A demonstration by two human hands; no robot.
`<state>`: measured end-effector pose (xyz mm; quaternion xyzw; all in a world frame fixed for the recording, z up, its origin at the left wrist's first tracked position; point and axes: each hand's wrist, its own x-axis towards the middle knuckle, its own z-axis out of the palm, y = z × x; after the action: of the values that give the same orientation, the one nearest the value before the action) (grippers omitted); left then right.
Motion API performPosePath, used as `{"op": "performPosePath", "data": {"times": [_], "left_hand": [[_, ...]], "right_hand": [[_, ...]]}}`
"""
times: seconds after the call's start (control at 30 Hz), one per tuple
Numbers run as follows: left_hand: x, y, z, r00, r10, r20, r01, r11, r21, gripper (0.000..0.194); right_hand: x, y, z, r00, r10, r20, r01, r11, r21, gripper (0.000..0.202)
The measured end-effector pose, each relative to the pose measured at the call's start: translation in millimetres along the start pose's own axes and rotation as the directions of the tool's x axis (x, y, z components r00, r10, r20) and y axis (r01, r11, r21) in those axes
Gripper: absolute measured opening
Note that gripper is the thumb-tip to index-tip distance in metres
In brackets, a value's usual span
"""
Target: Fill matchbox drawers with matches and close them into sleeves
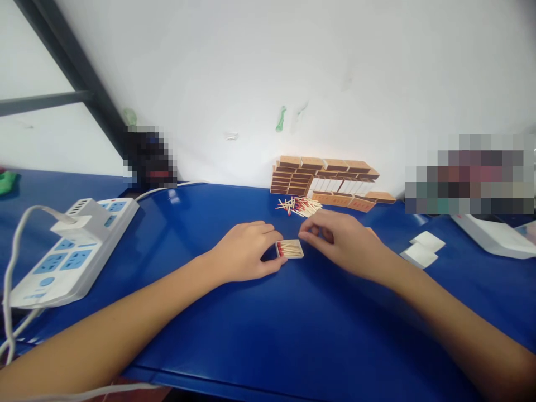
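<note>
A small white matchbox tray point(296, 257) lies on the blue table, with several red-headed matches point(290, 248) lined up inside it. The thumb and fingers of my left hand point(249, 251) grip the tray at its left end. My right hand point(341, 240) is beside the tray's right end, thumb and index finger pinched together. Whether a match is between those fingertips, or whether they touch the tray, I cannot tell. Just behind the hands, a loose pile of matches point(298, 205) lies on the table, partly hidden by my right hand.
Stacked matchboxes point(291, 181) stand against the white wall at the back. Two white tray-like pieces point(426, 241) lie right of my right wrist. A white power strip point(90, 271) with a plugged-in cable occupies the left side. A white device point(494, 237) sits far right.
</note>
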<state>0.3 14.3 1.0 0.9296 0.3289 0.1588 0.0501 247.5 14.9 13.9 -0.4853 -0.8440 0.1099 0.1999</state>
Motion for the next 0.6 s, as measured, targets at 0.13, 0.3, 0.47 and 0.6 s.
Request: {"op": "performPosePath", "data": {"times": [0.13, 0.3, 0.47, 0.6], "left_hand": [[-1, 2, -0.6, 1.000, 0.016, 0.004, -0.016, 1.000, -0.004, 0.028], [-2, 0, -1.4, 1.000, 0.030, 0.006, -0.030, 0.999, -0.017, 0.026], [-4, -2, 1.6, 0.999, 0.043, -0.002, -0.043, 0.999, -0.012, 0.026], [-5, -3, 3.6, 0.998, 0.066, -0.024, -0.066, 0.998, -0.001, 0.025]], "right_hand": [[38, 18, -1, 0.998, -0.034, -0.054, 0.027, 0.992, -0.124, 0.017], [82, 27, 0, 0.972, -0.113, 0.206, 0.188, 0.900, -0.394, 0.028], [95, 26, 8, 0.965, -0.101, 0.241, 0.190, 0.905, -0.381, 0.017], [93, 23, 10, 0.967, -0.095, 0.234, 0.179, 0.912, -0.370, 0.017]]}}
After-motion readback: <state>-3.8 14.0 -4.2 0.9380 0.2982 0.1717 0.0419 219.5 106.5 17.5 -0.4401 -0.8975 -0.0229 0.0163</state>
